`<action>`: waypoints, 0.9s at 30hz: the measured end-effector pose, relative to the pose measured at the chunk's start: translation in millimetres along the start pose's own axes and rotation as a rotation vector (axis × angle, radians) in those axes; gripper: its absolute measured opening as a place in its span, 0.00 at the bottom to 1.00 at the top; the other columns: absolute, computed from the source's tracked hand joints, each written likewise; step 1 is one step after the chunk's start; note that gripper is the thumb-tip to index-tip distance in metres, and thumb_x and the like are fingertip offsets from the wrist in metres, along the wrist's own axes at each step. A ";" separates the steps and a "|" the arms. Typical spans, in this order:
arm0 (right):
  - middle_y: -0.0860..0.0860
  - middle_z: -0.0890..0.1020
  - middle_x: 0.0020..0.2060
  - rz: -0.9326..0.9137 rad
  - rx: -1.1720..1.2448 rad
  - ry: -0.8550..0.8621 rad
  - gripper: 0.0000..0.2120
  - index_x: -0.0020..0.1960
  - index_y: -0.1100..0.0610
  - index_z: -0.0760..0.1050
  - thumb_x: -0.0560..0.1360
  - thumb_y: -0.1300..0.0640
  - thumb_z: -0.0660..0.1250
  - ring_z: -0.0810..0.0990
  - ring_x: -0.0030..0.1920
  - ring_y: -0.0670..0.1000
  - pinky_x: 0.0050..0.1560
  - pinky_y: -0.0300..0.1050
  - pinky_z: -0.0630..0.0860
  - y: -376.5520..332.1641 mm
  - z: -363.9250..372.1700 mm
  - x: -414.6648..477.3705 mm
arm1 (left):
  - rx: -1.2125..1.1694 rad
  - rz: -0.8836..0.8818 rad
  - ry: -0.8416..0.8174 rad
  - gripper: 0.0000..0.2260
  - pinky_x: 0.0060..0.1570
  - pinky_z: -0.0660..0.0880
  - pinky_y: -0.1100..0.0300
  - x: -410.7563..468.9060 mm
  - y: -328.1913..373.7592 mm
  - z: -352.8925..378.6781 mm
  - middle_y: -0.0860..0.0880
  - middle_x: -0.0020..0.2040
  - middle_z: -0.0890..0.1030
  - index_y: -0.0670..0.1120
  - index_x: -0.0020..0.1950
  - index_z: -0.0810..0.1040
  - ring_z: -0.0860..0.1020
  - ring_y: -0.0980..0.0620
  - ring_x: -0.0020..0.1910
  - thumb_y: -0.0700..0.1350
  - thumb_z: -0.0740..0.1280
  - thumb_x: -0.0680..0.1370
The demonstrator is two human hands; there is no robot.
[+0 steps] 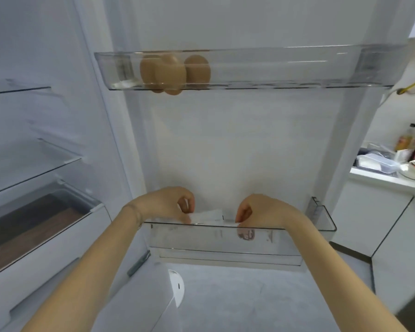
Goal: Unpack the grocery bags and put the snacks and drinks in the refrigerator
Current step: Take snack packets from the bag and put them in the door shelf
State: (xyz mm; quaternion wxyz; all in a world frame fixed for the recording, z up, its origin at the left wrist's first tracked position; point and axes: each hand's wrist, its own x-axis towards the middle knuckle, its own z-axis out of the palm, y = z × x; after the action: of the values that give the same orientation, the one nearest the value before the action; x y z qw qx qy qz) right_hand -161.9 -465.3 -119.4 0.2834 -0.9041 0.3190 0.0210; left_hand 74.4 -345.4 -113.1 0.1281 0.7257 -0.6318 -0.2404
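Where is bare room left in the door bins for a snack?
Upper door bin: bare from the eggs rightward to its end wall. Lower door bin: crowded midway, where left hand and right hand hold a white packet; a gap shows by its right wall.

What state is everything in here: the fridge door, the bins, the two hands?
White refrigerator door, open.
Upper clear plastic door bin, holds brown eggs at its left end.
Lower clear plastic door bin, white flat packet partly inside.
Left hand, pinching the packet.
Right hand, gripping the packet.
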 end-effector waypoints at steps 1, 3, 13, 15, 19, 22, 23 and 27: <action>0.44 0.84 0.41 -0.010 -0.016 -0.019 0.06 0.46 0.51 0.83 0.70 0.55 0.72 0.83 0.46 0.45 0.52 0.42 0.79 -2.8 1.6 0.1 | 0.043 0.007 -0.006 0.08 0.41 0.74 0.67 1.1 -0.1 2.0 0.53 0.46 0.80 0.50 0.45 0.79 0.76 0.61 0.39 0.46 0.76 0.70; 0.41 0.83 0.40 -0.023 -0.015 -0.038 0.05 0.46 0.50 0.84 0.72 0.55 0.71 0.82 0.46 0.44 0.53 0.41 0.78 -8.0 3.0 0.6 | 0.104 0.019 -0.038 0.07 0.44 0.75 0.61 2.1 -0.6 3.8 0.50 0.46 0.81 0.49 0.44 0.78 0.77 0.56 0.42 0.46 0.75 0.71; 0.44 0.85 0.41 -0.007 -0.004 -0.091 0.03 0.43 0.49 0.84 0.70 0.53 0.72 0.80 0.41 0.41 0.47 0.38 0.75 -20.5 6.4 7.6 | 0.039 0.007 -0.257 0.06 0.32 0.73 0.64 3.6 8.8 -2.6 0.55 0.31 0.79 0.49 0.38 0.80 0.74 0.58 0.28 0.41 0.75 0.72; 0.42 0.84 0.36 -0.018 0.006 -0.115 0.03 0.42 0.48 0.84 0.71 0.53 0.72 0.78 0.36 0.38 0.42 0.36 0.74 -22.2 12.5 8.8 | 0.006 0.026 -0.253 0.03 0.34 0.74 0.64 2.1 8.1 -0.7 0.54 0.35 0.81 0.47 0.40 0.82 0.76 0.57 0.32 0.41 0.74 0.73; 0.40 0.84 0.38 -0.010 0.076 -0.097 0.05 0.47 0.50 0.84 0.74 0.54 0.70 0.79 0.37 0.38 0.42 0.32 0.73 -23.4 13.4 8.2 | 0.003 0.036 -0.171 0.04 0.44 0.77 0.61 -3.9 0.8 -3.3 0.49 0.46 0.85 0.47 0.48 0.84 0.79 0.55 0.41 0.45 0.71 0.76; 0.46 0.85 0.43 0.016 0.191 0.031 0.07 0.50 0.52 0.84 0.75 0.55 0.69 0.81 0.43 0.44 0.45 0.35 0.75 -21.1 12.2 3.7 | 0.010 0.110 0.047 0.04 0.46 0.74 0.71 -7.8 5.0 -0.2 0.55 0.47 0.83 0.52 0.50 0.82 0.80 0.56 0.46 0.46 0.71 0.75; 0.46 0.84 0.45 0.016 0.193 0.125 0.07 0.51 0.51 0.83 0.75 0.55 0.69 0.80 0.45 0.44 0.48 0.35 0.74 -20.3 12.2 -0.5 | -0.051 0.160 0.173 0.05 0.46 0.73 0.71 -9.8 10.6 2.0 0.57 0.47 0.82 0.54 0.50 0.82 0.80 0.57 0.45 0.47 0.72 0.75; 0.40 0.79 0.57 -0.015 0.094 0.390 0.11 0.59 0.44 0.79 0.78 0.50 0.66 0.76 0.56 0.43 0.58 0.40 0.73 -24.0 12.0 -38.0 | -0.150 0.330 0.467 0.12 0.55 0.73 0.65 -17.9 42.7 12.5 0.61 0.53 0.81 0.59 0.58 0.79 0.78 0.62 0.52 0.54 0.70 0.75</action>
State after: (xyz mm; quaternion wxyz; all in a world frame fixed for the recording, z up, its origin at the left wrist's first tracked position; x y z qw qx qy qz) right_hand -176.3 -422.2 -109.1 0.2582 -0.8792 0.3617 -0.1715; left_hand 29.9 -333.7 -99.4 0.3607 0.6374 -0.6751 -0.0890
